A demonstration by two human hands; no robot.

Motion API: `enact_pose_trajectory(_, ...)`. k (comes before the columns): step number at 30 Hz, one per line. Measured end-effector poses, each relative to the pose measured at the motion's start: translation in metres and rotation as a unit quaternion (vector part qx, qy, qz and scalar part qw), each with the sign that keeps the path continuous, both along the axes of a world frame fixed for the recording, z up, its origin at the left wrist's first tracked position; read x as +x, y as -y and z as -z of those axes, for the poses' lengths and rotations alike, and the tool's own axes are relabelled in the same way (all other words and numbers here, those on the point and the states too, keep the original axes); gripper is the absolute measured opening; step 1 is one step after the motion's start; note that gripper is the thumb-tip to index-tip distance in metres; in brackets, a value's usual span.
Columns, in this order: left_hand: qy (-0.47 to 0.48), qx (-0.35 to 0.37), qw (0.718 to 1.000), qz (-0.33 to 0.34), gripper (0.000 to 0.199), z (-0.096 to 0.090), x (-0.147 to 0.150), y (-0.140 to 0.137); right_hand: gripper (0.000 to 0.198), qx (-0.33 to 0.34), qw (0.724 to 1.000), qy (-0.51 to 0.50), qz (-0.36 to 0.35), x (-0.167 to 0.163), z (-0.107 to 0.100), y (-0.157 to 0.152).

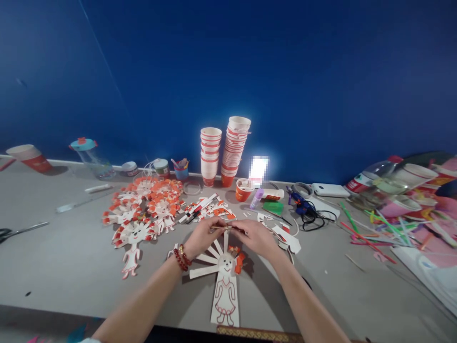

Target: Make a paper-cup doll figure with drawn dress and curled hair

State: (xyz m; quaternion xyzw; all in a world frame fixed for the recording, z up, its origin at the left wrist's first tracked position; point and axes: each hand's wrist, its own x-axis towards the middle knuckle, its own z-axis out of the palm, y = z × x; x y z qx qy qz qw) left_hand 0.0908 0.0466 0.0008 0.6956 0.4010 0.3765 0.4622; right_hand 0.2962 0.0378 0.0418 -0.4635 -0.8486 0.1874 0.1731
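In front of me lies a paper-cup doll (226,290) with a drawn smiling face and a dress outlined in red. White paper strips (205,272) fan out from its head on the left, while those on the right are curled into orange rolls (240,263). My left hand (207,237) wears red bead bracelets and pinches the tip of the upright strip above the face. My right hand (254,237) pinches at the same tip, fingertips almost meeting the left ones. A thin stick-like piece shows between the fingers, partly hidden.
Finished paper dolls (137,233) with curled orange hair pile up at left. Paper scraps (217,208) and markers lie beyond my hands. Cup stacks (233,147), a purple glue stick (256,198), a blue glue gun (302,205), scissors (21,232) and colourful straws (385,228) stand or lie around.
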Motion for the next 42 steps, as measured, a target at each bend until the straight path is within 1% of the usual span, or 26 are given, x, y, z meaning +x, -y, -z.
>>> enact_pose_trajectory(4,-0.009,-0.014,1.0,-0.002,0.013,-0.005,0.001,-0.002,0.026,-0.003,1.0,-0.007,0.015,-0.002,0.002,0.0)
enact_pose_trajectory(11,-0.026,-0.008,0.999,-0.023,0.009,-0.006,0.004,-0.006,0.024,-0.01,0.998,-0.047,0.046,-0.006,0.017,0.0)
enact_pose_trajectory(14,-0.034,-0.002,0.999,-0.016,0.01,-0.004,0.002,-0.008,0.023,-0.021,0.997,-0.054,0.043,-0.006,0.021,0.002)
enact_pose_trajectory(17,-0.038,0.003,0.999,0.0,0.008,-0.002,0.0,-0.009,0.023,-0.017,0.998,-0.055,0.031,-0.006,0.023,0.003)
enact_pose_trajectory(19,-0.035,0.002,0.999,0.0,0.006,-0.001,0.0,-0.01,0.021,-0.005,0.999,-0.048,0.023,-0.006,0.025,0.002)
enact_pose_trajectory(22,-0.026,0.0,1.0,-0.002,0.006,0.001,0.001,-0.011,0.02,0.037,0.998,-0.039,0.017,-0.007,0.03,0.002)
enact_pose_trajectory(25,-0.007,-0.018,1.0,-0.002,0.012,0.0,0.001,-0.01,0.022,0.08,0.996,-0.041,0.014,-0.007,0.032,0.003)
enact_pose_trajectory(28,0.002,-0.033,0.999,-0.009,0.019,0.0,0.002,-0.009,0.023,0.107,0.994,-0.032,0.012,-0.008,0.032,0.005)
enact_pose_trajectory(32,-0.03,0.003,0.999,-0.013,0.021,-0.002,0.001,-0.007,0.022,0.13,0.991,0.001,0.013,-0.009,0.029,0.008)
enact_pose_trajectory(37,-0.121,0.077,0.99,0.002,0.026,-0.007,-0.003,-0.005,0.018,0.155,0.988,0.029,0.009,-0.011,0.03,0.009)
enact_pose_trajectory(42,-0.144,0.101,0.984,0.002,0.021,-0.007,-0.004,-0.004,0.019,0.138,0.99,0.02,0.014,-0.012,0.031,0.009)
